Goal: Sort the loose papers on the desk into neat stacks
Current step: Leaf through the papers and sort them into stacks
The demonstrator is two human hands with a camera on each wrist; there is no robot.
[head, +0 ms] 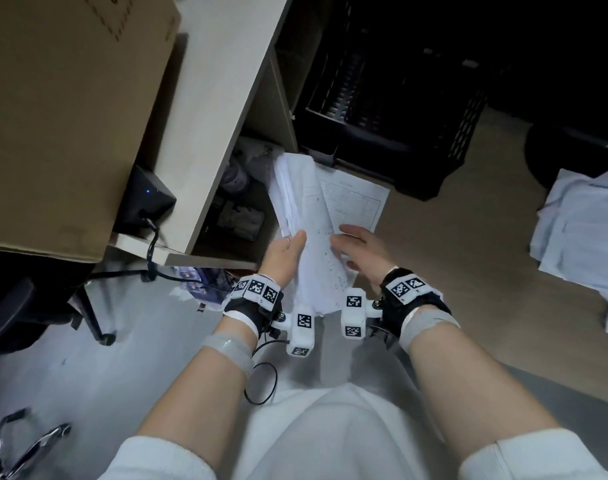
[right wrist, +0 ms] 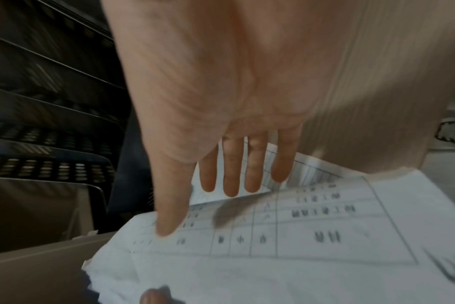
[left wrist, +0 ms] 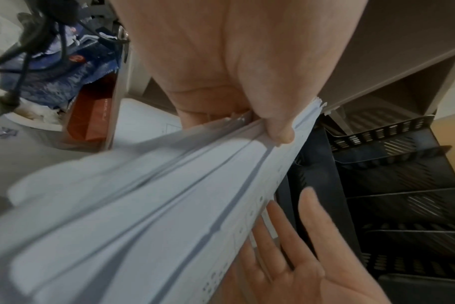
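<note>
- Head view first: I see my left hand [head: 288, 249] gripping a thick sheaf of papers [head: 304, 216] near its lower end, held up off any surface, in the air beside the edge of the pale surface [head: 209, 109]
- Left grip is clenched on that sheaf; the left wrist view shows the thumb [left wrist: 275, 125] pressed over the top sheet, with the paper edges fanning out towards the camera
- Right hand [head: 359, 249] lies released, fingers straight and slightly spread, flat against the printed top sheet on the right side of the sheaf
- In the right wrist view the fingers [right wrist: 231, 174] reach over a sheet printed with a ruled table, and the thumb rests on that sheet; the print is too blurred to read
- One sheet sticks out to the right of the bundle, its form lines showing in the head view
- A second heap of white sheets [head: 586, 237] lies on the brown floor [head: 451, 254], well apart to the right
- A black slotted crate [head: 399, 109] stands just beyond the sheaf
- A big cardboard box [head: 70, 109] sits on the pale surface, with a small black device [head: 146, 199] showing a blue light beside it and a black cable hanging from it
- Both wrists carry black bands with white marker blocks; my forearms are bare below pushed-up white sleeves
</note>
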